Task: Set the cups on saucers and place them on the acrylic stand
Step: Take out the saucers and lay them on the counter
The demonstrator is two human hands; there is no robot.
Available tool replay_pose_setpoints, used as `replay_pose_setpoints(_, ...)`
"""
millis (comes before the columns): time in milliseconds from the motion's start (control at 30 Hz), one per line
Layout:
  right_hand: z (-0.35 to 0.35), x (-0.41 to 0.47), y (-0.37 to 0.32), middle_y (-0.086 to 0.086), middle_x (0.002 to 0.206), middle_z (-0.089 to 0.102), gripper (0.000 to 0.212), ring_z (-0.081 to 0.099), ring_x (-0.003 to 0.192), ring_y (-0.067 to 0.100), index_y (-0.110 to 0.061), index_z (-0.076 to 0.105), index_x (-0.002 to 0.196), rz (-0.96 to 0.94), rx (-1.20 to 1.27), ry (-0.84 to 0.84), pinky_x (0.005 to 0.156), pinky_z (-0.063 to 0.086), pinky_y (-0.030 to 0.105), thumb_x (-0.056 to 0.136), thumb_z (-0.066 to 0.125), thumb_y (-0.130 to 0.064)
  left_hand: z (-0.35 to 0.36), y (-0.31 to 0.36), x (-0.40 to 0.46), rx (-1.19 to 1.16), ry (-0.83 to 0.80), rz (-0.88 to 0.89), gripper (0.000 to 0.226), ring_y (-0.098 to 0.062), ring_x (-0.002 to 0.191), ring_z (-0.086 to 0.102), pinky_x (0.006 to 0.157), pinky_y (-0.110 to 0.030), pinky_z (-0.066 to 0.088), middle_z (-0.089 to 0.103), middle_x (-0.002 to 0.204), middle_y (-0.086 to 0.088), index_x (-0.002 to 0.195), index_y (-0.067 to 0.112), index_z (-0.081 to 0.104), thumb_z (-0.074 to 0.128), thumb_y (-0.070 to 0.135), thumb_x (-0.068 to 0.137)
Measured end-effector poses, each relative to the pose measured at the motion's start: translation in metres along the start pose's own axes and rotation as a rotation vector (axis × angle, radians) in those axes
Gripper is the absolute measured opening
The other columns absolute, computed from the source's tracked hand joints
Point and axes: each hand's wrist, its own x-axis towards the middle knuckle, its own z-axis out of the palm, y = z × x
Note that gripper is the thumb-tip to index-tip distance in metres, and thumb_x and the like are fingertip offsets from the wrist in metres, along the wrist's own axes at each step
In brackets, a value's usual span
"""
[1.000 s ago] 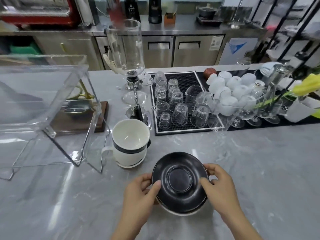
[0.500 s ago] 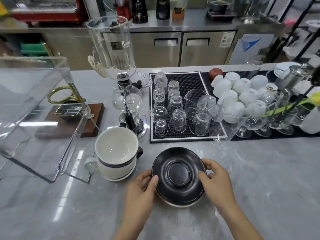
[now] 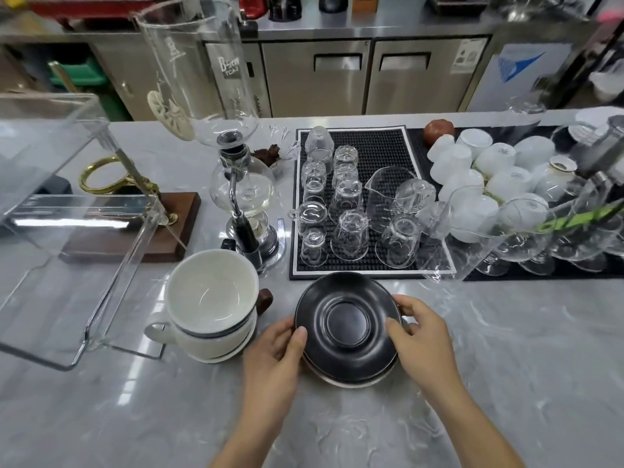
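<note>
Setting: café or coffee-bar service area. Evidence: grey marble-pattern bench (image 3: 506, 383) carrying a glass siphon coffee brewer (image 3: 233, 184) left of centre; black rubber bar mat (image 3: 381, 157) beside it, loaded with upturned glasses (image 3: 349, 231) and small glass pitchers; cluster of upturned white cups (image 3: 486, 163) far right with stemmed glasses near them. Far side: stainless undercounter fridge doors (image 3: 341, 76), and dark machines on the steel top, too blurred to identify.

Two stacked cups (image 3: 211, 298), two hands (image 3: 273, 352), stacked saucers (image 3: 347, 327).
</note>
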Motion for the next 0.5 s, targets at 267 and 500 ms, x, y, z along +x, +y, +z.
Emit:
replay_pose_setpoints(267, -0.0037, 0.0051, 0.0041, -0.017, 0.096, 0.074, 0.045, 0.072, 0.085, 0.016, -0.044, 0.064, 0.092, -0.035, -0.003, -0.033, 0.083, 0.058, 0.038, 0.087, 0.063, 0.000, 0.0021, 0.0026, 0.0024, 0.020, -0.026, 0.028, 0.016, -0.019, 0.098, 0.075, 0.098, -0.052, 0.055, 0.081, 0.098, 0.000, 0.103, 0.022, 0.070, 0.066, 0.009, 0.094)
replay_pose_setpoints(500, -0.0038, 0.0036, 0.0077, -0.013, 0.100, 0.075, 0.042, 0.073, 0.084, 0.018, -0.044, 0.065, 0.099, -0.057, 0.014, -0.030, 0.082, 0.060, 0.044, 0.089, 0.063, -0.003, 0.0075, 0.0009, -0.0012, 0.031, 0.035, 0.075, 0.019, -0.009, 0.097, 0.074, 0.094, -0.034, 0.056, 0.080, 0.098, 0.003, 0.100, 0.023, 0.072, 0.067, 0.007, 0.092)
